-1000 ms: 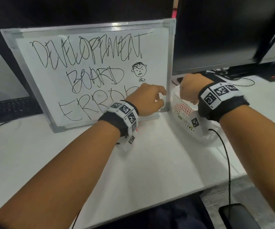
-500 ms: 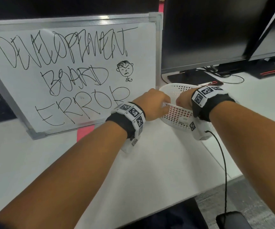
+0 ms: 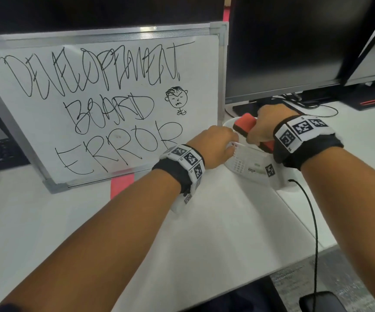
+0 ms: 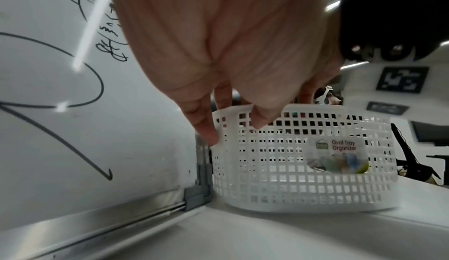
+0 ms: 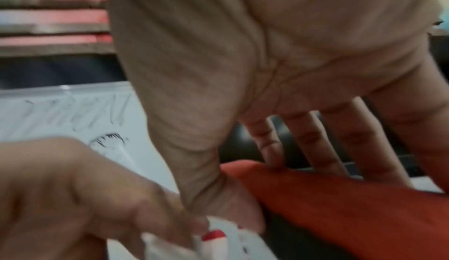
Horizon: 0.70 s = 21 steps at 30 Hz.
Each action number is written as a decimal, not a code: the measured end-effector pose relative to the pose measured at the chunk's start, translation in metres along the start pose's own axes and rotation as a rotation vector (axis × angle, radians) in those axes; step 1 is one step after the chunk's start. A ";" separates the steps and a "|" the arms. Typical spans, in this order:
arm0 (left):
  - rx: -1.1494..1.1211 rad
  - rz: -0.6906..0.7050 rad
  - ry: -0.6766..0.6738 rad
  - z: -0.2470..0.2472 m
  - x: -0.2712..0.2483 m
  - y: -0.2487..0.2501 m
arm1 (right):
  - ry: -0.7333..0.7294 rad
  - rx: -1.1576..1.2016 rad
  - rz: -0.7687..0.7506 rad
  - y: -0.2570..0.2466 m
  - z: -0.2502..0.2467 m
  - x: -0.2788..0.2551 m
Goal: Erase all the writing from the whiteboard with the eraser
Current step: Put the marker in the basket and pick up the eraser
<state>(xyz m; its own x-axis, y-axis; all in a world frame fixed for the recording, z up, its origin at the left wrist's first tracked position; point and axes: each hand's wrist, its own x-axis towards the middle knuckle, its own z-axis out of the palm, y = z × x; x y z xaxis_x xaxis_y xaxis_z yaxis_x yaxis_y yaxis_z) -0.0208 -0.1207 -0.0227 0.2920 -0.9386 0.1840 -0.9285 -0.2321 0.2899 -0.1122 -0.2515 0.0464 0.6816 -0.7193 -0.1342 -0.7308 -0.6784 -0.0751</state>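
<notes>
The whiteboard (image 3: pixel 105 104) leans at the back left, covered in black writing and a small face doodle (image 3: pixel 177 99). To its right a white mesh basket (image 3: pixel 247 164) stands on the desk. My left hand (image 3: pixel 229 145) pinches the basket's near-left rim, with fingers (image 4: pixel 206 129) over the basket's edge (image 4: pixel 303 158) beside the board's corner (image 4: pixel 198 193). My right hand (image 3: pixel 253 134) grips a red eraser (image 3: pixel 244 123) with a black felt face, held above the basket. In the right wrist view the eraser (image 5: pixel 340 206) lies under my right hand's fingers (image 5: pixel 272 152).
Two dark monitors (image 3: pixel 294 48) stand behind the basket, with cables (image 3: pixel 323 109) at their feet. A black keyboard (image 3: pixel 0 154) lies at the far left. Pink tape (image 3: pixel 122 183) marks the desk below the board. A black cable (image 3: pixel 314 221) hangs off the desk's right edge.
My left hand moved from the board's lower right corner to the basket rim. My right hand, which reached into the basket, has come up with the red eraser in its grip.
</notes>
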 end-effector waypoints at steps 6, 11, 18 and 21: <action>-0.192 -0.018 0.243 0.001 -0.026 -0.009 | 0.295 0.270 -0.106 -0.028 -0.004 -0.023; -0.217 -0.213 0.345 -0.022 -0.076 -0.034 | 0.417 0.304 -0.239 -0.065 0.011 -0.038; -0.149 -0.423 0.572 -0.047 -0.156 -0.076 | 0.545 0.351 -0.475 -0.111 0.043 -0.073; -0.054 -0.452 0.642 -0.049 -0.183 -0.090 | 0.387 0.383 -0.487 -0.123 0.068 -0.078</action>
<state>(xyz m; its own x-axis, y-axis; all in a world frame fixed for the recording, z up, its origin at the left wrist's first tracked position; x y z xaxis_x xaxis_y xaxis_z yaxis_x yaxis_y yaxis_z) 0.0202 0.0840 -0.0364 0.7296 -0.4210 0.5390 -0.6803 -0.5280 0.5084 -0.0779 -0.1014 -0.0007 0.8450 -0.3987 0.3564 -0.2549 -0.8861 -0.3871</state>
